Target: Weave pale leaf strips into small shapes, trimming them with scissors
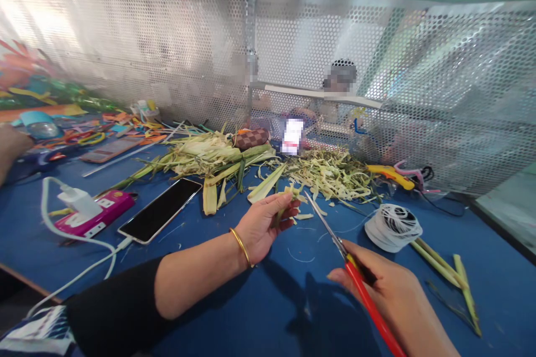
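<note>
My left hand, with a gold bangle at the wrist, pinches a small pale-green piece of plant husk between thumb and fingers. My right hand is wrapped round the red handles of a pair of scissors. The scissor blades point up and left, and their tip lies close to the husk piece; I cannot tell whether they touch. Just beyond my hands sits a heap of shredded husk strips. Longer pale husk leaves are piled to its left.
A white string spool and cut stalks lie right. A yellow-handled tool rests near the perforated metal screen. Left are a phone, a purple power strip with cable, and another person's hand.
</note>
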Motion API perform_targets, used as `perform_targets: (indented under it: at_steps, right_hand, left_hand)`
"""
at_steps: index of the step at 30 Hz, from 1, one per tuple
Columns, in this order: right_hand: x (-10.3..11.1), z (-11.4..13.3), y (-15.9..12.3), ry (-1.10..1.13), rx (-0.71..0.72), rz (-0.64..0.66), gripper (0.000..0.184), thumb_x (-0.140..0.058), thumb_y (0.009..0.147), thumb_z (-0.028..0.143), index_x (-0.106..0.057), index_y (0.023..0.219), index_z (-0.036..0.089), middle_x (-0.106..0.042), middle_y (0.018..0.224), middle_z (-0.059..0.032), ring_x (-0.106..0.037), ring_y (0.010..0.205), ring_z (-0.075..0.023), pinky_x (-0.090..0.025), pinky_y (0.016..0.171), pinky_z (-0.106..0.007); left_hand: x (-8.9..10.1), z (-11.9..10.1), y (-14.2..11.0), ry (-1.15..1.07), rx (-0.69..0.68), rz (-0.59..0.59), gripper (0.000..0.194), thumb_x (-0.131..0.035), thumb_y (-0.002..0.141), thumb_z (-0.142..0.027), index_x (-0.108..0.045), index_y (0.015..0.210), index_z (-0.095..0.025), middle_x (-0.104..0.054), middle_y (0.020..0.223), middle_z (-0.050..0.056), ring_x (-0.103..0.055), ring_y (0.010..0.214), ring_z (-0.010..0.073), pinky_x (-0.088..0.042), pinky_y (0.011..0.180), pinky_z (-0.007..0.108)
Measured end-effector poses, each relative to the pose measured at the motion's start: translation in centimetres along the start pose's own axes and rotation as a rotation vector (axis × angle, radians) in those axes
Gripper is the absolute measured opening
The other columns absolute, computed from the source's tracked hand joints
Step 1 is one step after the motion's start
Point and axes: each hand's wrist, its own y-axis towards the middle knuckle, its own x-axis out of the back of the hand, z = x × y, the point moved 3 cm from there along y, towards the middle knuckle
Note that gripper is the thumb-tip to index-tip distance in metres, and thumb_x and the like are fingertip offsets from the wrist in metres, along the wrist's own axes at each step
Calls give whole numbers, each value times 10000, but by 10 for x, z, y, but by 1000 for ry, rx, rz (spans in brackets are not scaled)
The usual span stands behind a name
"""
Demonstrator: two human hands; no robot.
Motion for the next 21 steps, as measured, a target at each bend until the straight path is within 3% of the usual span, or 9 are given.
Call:
perform_targets:
  at_steps: [5,10,16,21]
  right_hand:
    - [8,-7,5,-149,-89,-80,463,-594,734,609,-705,999,245,-726,673,-9,-642,513,-174,-497,489,-222]
    - [12,-15,12,-246,-149,-58,470,-592,728,583,-680,1055,255,-753,764,-28,-701,645,-238,-524,530,-283]
    - [6,-6,14,-113,-78,316,365,-654,700,382,-701,1043,268,-758,894,-13,-708,782,-218,-530,668,-266]
    - [8,8,40,-199,-20,472,267,-693,652,392,-748,893,289,-749,761,3,-679,666,-207,-471,567,-252]
  left_hand:
    - [2,-5,4,40,-48,-22,42,-705,763,-170,-698,765,-128,-700,801,43,-593,597,55,-456,528,152]
    - [5,-20,9,33,-103,-78,14,-683,768,-113,-687,781,-116,-701,778,50,-572,552,48,-455,511,147]
    - [14,-31,21,39,-182,-105,22,-667,781,-125,-660,760,-121,-694,769,34,-571,531,42,-437,481,140]
    - [22,-28,29,51,-163,-112,87,-724,727,-153,-648,756,-123,-695,780,37,-573,522,43,-426,471,138]
